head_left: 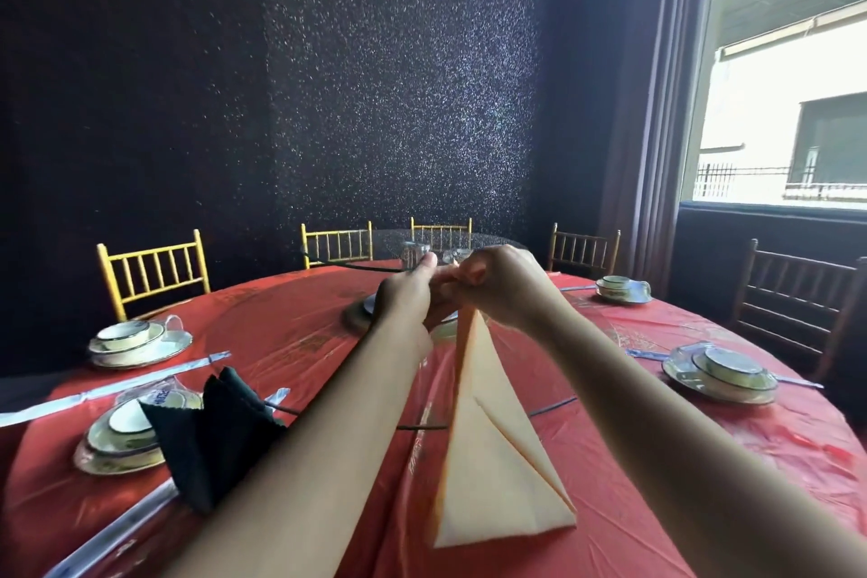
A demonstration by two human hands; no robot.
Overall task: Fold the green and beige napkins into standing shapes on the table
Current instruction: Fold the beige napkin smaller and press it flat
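- Nearest me is the wide bottom edge of the beige cloth napkin, which is folded into a tall triangle with a diagonal flap across its face. It sits low over the round, red-clothed desk. I cannot tell whether it rests on the cloth or hangs just clear.
- To the left, the dark green cloth napkin stands in peaked points just beside a white bowl on a gold-rimmed plate. By my reckoning that half of the job is done.
- Further in, both hands meet at the beige napkin's tip. The left hand has its grip curled round the cloth just under the peak, and the right hand has its grip pinched tight on the very top.
- To do this step well, I would pinch the peak firmly so the layers cannot slide and let the bottom edge settle square on the desk. Then I would spread the base for a footing and release one hand only once the shape holds upright.
- The cloth looks soft, so a firmly pressed crease should help it stand.
- Beyond the hands are a glass turntable carrying glassware, gold wooden chairs, and a bright window on the right.
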